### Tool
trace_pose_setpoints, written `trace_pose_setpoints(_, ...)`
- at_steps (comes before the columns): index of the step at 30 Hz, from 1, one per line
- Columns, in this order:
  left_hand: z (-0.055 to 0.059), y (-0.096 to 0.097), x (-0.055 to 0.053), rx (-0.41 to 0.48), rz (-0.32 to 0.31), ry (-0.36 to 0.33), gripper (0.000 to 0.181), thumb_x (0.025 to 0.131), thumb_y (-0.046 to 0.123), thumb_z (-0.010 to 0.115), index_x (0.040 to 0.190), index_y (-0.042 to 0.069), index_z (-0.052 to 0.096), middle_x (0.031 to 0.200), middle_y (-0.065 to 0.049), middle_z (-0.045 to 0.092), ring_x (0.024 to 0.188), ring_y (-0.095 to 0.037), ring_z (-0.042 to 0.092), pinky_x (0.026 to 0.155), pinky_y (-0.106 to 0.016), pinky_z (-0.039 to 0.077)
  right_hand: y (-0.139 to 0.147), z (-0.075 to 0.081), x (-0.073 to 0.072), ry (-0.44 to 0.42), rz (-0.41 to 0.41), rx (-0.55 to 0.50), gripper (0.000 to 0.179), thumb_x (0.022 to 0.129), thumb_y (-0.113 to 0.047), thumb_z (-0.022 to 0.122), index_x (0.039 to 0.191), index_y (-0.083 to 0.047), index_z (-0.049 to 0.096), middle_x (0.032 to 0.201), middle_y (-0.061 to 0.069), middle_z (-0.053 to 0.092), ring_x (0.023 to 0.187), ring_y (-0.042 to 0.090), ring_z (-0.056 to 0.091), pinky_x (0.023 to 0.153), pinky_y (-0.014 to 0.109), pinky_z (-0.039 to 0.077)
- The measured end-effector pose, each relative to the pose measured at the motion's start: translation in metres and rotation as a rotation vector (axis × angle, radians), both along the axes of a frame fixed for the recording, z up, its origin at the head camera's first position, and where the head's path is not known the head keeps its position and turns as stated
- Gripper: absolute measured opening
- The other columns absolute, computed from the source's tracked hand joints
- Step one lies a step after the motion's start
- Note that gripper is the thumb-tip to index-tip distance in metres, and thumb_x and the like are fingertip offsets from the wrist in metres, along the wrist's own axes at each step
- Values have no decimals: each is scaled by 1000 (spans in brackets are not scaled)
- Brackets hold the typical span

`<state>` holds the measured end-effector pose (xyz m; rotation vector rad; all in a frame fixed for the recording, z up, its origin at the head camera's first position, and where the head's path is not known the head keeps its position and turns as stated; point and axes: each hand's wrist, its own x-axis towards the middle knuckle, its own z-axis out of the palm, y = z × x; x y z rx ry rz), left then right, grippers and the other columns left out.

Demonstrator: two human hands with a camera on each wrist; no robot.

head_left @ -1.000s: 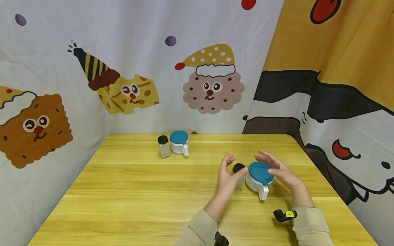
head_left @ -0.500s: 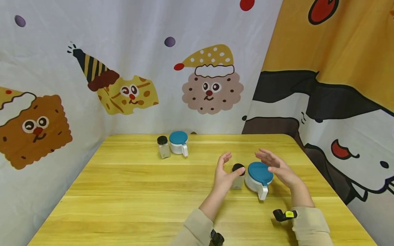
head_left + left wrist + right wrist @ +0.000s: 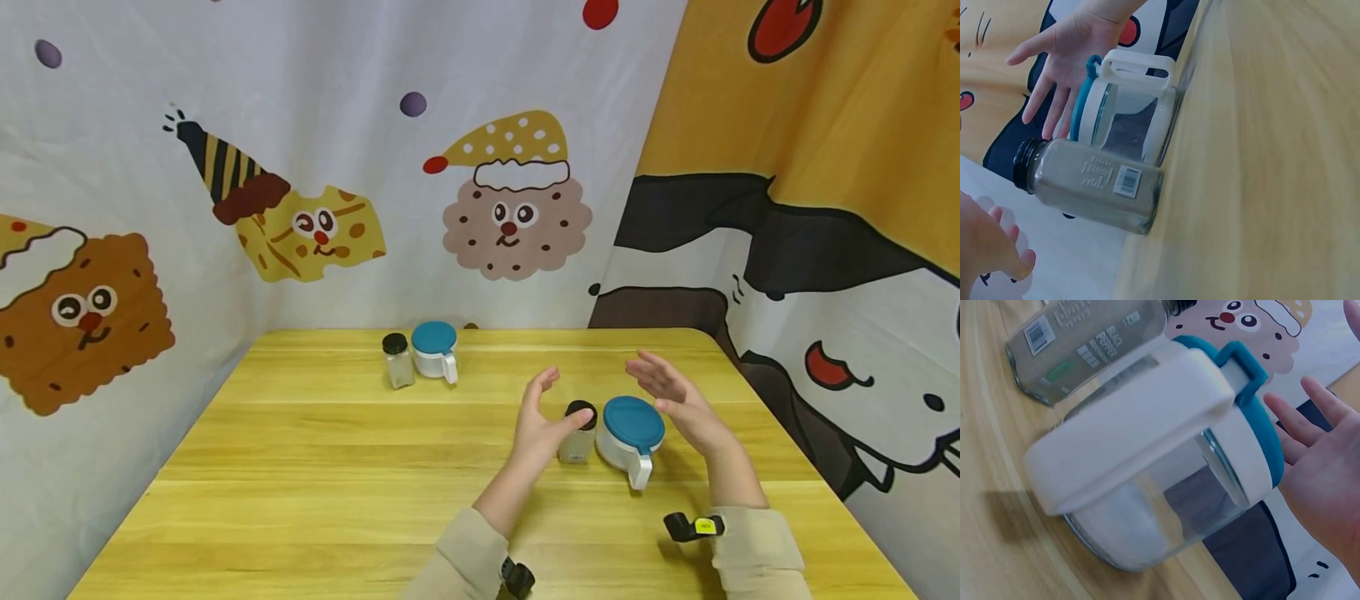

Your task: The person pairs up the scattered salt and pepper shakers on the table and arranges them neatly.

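A square glass pepper jar (image 3: 576, 447) with a black cap stands upright, its label reading "black pepper" in the right wrist view. Right beside it is a clear glass seasoning pot (image 3: 1166, 515) with a teal lid (image 3: 633, 422) and a white handle (image 3: 1129, 431). My left hand (image 3: 538, 431) hovers left of the pepper jar, fingers spread, its thumb overlapping the cap in the head view; the left wrist view shows a gap between them. To the right of the pot, my right hand (image 3: 681, 406) is held with fingers apart and nothing in it.
A second black-capped jar (image 3: 398, 362) and another teal-lidded pot (image 3: 434, 350) stand together near the back edge of the wooden table (image 3: 315, 483). A printed cartoon curtain (image 3: 337, 75) hangs behind and around the table.
My left hand has drawn left, away from the pepper jar, uncovering more of it. My right hand has shifted slightly up and away from the pot. The jars and pots stay in place.
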<state>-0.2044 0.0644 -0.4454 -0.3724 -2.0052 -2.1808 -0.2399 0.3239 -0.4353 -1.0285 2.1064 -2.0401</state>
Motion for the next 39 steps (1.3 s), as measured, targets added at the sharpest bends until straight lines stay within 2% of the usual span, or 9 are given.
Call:
trace_pose_setpoints(6,4,-7,0,-34,-2,18,70,77,24,82,138,26,47,137,3,47,128,-18,36,103,-57,25,-3,5,3,9,-43,-51,62,98,-8,54,151,-4,22,147,22,33,135,25,34,107,25,28)
trace_pose_setpoints(13,7,-14,1,-67,13,6,71,76,26,83,138,27,47,137,8,46,129,-16,35,104,-56,26,-8,10,5,21,-50,-48,64,97,-8,57,151,-3,22,146,25,32,134,24,36,107,26,29)
trace_pose_setpoints(17,10,-18,1,-79,23,20,71,77,23,83,138,25,47,138,6,46,128,-17,36,105,-52,27,-13,13,6,38,-53,-51,65,96,-6,56,150,0,20,147,23,33,134,23,35,107,26,29)
trace_pose_setpoints(20,11,-22,1,-83,19,32,72,77,24,82,139,24,46,140,2,45,129,-19,35,104,-53,27,-16,15,7,53,-56,-60,64,96,-4,56,150,0,21,147,23,32,135,25,35,108,26,28)
trace_pose_setpoints(25,13,-29,0,-96,13,43,73,78,25,81,140,24,44,139,2,44,130,-20,34,105,-54,26,-22,19,9,76,-68,-87,63,96,-2,54,150,0,22,147,21,34,135,25,34,108,25,26)
trace_pose_setpoints(29,15,-35,0,-117,20,49,74,77,26,82,140,23,44,139,3,45,130,-20,34,105,-54,26,-26,21,11,79,-104,-115,63,95,-1,55,150,-1,24,146,20,36,133,24,36,107,24,27)
trace_pose_setpoints(34,16,-43,0,-137,26,54,75,77,28,82,141,23,43,142,2,43,131,-21,33,106,-54,25,-31,25,13,54,-167,-134,64,94,-1,58,148,3,23,145,25,33,133,25,35,107,23,27)
trace_pose_setpoints(39,17,-51,0,-160,31,55,77,77,25,82,143,22,41,143,1,41,133,-23,31,106,-55,23,-37,27,14,35,-228,-105,65,93,3,58,148,3,24,146,30,29,133,27,34,107,23,26)
